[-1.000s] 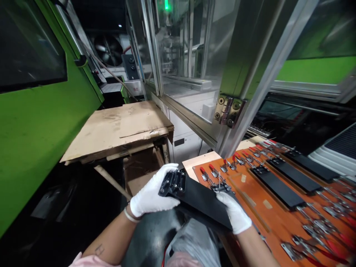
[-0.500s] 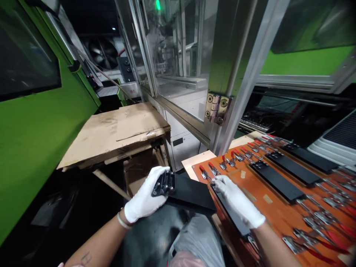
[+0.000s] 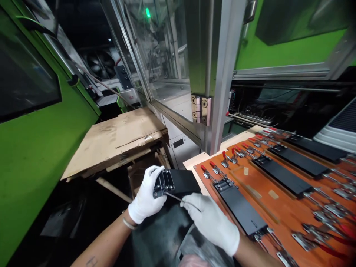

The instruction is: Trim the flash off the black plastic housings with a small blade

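My left hand point(image 3: 145, 198), in a white glove, is closed round the ribbed end of a long black panel point(image 3: 185, 181). The panel is held up in front of me and points away to the right. My right hand point(image 3: 211, 221), gloved too, pinches a thin metal rod-like tool point(image 3: 175, 197). Its tip reaches the lower corner of the ribbed end, close to my left fingers; whether it touches is hard to make out. Part of the tool runs over my right fingers, and its kind does not show.
On the right an orange fixture board point(image 3: 267, 202) carries several black panels point(image 3: 240, 207) and red-handled toggle clamps point(image 3: 204, 170). Cardboard point(image 3: 111, 142) covers a table at left. A hinged metal-framed door point(image 3: 205, 74) stands ahead, with a green machine point(image 3: 30, 148) at far left.
My right hand has moved left from the clamped panel at the board's near edge to the held panel, and the thin tool now shows. The view has shifted slightly.
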Motion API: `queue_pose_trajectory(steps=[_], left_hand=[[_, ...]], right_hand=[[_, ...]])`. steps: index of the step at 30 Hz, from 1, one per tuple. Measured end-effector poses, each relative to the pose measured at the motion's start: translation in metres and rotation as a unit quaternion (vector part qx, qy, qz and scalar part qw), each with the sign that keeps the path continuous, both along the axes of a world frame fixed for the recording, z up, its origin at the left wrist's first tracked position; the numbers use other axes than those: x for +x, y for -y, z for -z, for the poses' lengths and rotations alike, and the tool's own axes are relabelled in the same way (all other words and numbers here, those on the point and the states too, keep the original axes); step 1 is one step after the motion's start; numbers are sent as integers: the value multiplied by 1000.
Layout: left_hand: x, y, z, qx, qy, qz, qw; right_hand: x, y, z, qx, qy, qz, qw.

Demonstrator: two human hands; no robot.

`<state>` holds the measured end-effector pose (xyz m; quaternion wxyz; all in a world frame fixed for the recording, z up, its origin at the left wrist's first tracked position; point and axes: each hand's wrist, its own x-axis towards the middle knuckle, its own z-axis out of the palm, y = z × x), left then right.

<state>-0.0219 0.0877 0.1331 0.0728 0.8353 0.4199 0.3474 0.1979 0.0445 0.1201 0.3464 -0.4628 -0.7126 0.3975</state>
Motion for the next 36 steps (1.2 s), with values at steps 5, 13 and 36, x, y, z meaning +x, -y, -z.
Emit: queue_pose_trajectory(steps=[5, 13, 36], left_hand=[[6, -2, -1, 11, 1, -3, 1000], [11, -6, -1, 11, -5, -25, 1000], [20, -13, 11, 49, 21, -108, 993]], right_hand=[[-4, 4, 8, -12, -29, 46, 998], [-8, 8, 11, -17, -51, 67, 996], [-38, 24, -6, -333, -346, 26, 877]])
